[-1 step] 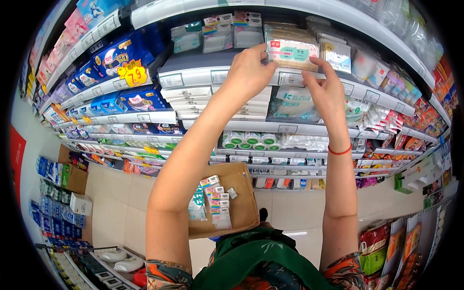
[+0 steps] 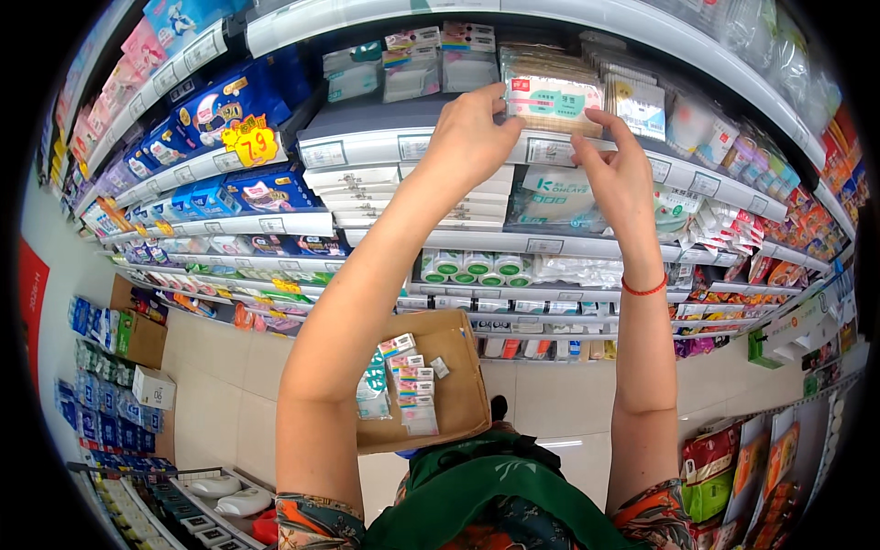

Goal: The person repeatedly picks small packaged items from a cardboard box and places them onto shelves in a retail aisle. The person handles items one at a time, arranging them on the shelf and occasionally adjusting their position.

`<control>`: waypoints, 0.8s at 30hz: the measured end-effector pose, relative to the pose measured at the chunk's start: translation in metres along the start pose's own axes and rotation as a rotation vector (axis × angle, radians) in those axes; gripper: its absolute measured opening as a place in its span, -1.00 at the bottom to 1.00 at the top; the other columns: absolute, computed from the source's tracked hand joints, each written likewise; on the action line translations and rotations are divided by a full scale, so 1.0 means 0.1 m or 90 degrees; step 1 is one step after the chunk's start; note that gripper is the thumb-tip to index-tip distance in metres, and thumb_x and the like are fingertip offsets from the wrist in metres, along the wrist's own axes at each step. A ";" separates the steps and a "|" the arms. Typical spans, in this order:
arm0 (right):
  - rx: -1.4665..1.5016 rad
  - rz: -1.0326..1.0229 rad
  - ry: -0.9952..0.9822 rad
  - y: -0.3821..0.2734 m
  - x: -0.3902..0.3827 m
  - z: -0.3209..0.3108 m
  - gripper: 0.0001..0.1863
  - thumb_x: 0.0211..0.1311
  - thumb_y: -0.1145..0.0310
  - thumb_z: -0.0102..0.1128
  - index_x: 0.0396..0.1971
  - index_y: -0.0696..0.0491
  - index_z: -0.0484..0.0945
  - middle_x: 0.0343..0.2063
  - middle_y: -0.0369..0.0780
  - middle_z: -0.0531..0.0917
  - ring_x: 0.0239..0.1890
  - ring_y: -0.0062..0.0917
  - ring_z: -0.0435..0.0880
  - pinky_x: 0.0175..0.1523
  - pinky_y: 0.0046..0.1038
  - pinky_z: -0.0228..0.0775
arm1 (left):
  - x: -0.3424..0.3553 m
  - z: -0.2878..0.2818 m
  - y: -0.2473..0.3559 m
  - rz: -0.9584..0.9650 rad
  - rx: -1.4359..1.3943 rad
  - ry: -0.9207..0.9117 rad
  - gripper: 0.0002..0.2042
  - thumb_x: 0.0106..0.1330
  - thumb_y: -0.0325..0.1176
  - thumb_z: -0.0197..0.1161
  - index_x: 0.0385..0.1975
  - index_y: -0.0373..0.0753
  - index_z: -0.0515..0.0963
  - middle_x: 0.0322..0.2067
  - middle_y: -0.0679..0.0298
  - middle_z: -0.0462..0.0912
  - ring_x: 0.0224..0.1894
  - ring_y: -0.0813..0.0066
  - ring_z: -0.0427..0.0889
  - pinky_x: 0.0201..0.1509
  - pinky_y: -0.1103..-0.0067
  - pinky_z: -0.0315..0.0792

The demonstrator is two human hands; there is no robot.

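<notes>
A row of flat packets with tan contents, perhaps wooden sticks, stands on the upper shelf. The front packet has a white, pink and green label. My left hand grips its left edge, with the fingers at the side and the thumb at the lower corner. On the opposite edge, my right hand has its index fingertip against the packet, with the thumb lower, by the shelf lip. Between them, the two hands hold the packet upright at the front of the row. Its back is hidden.
An open cardboard box below holds several small packs. Hanging-style packs stand left of the row, and other packets on its right. The shelf edge runs under my wrists. Blue packages fill the left shelves.
</notes>
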State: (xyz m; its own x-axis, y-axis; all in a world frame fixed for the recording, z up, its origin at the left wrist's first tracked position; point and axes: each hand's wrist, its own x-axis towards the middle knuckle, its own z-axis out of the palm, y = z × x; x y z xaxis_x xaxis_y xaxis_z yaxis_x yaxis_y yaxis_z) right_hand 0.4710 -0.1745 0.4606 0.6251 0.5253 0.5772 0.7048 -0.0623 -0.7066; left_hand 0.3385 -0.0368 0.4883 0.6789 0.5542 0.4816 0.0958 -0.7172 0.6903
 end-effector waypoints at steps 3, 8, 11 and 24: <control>0.075 0.002 -0.017 -0.03 0.01 -0.02 -0.59 0.13 0.29 0.23 0.00 0.09 0.50 -0.41 -0.12 0.69 -0.45 -0.50 0.68 -0.27 -0.48 0.45 | 0.02 0.03 0.00 0.015 -0.027 0.015 -0.49 0.22 -0.35 0.21 0.16 -0.44 0.35 -0.01 -0.02 0.58 -0.28 0.43 0.69 -0.30 0.59 0.54; 0.160 0.042 -0.021 -0.06 0.04 -0.05 -0.61 0.16 0.31 0.21 0.00 0.09 0.50 -0.32 -0.08 0.69 -0.41 -0.53 0.72 -0.27 -0.54 0.45 | -0.01 0.02 0.14 -0.013 -0.078 0.013 -0.53 0.25 -0.43 0.15 0.17 -0.43 0.33 -0.03 -0.01 0.59 -0.30 0.45 0.70 -0.34 0.62 0.54; 0.187 0.051 -0.015 -0.08 0.04 -0.06 -0.60 0.17 0.34 0.20 0.02 0.12 0.48 -0.16 -0.04 0.64 -0.38 -0.51 0.72 -0.26 -0.58 0.45 | -0.02 0.03 0.13 -0.051 -0.139 0.017 -0.51 0.25 -0.47 0.15 0.19 -0.44 0.30 0.01 -0.03 0.56 -0.28 0.44 0.70 -0.31 0.63 0.54; 0.267 0.005 0.032 -0.19 -0.02 -0.05 -0.54 0.20 0.44 0.18 0.12 0.14 0.39 -0.36 -0.12 0.69 -0.30 -0.66 0.63 -0.16 -0.63 0.44 | -0.03 0.05 0.13 0.039 -0.189 0.154 -0.59 0.27 -0.51 0.18 0.13 -0.44 0.38 -0.07 0.06 0.61 -0.23 0.50 0.67 -0.24 0.66 0.54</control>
State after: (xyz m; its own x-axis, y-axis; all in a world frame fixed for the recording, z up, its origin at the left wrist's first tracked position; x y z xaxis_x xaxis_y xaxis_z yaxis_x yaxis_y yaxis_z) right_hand 0.4580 -0.1787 0.4755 0.6522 0.4840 0.5834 0.5093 0.2902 -0.8102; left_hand 0.3413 -0.0494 0.4936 0.4815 0.6233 0.6161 -0.1785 -0.6185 0.7653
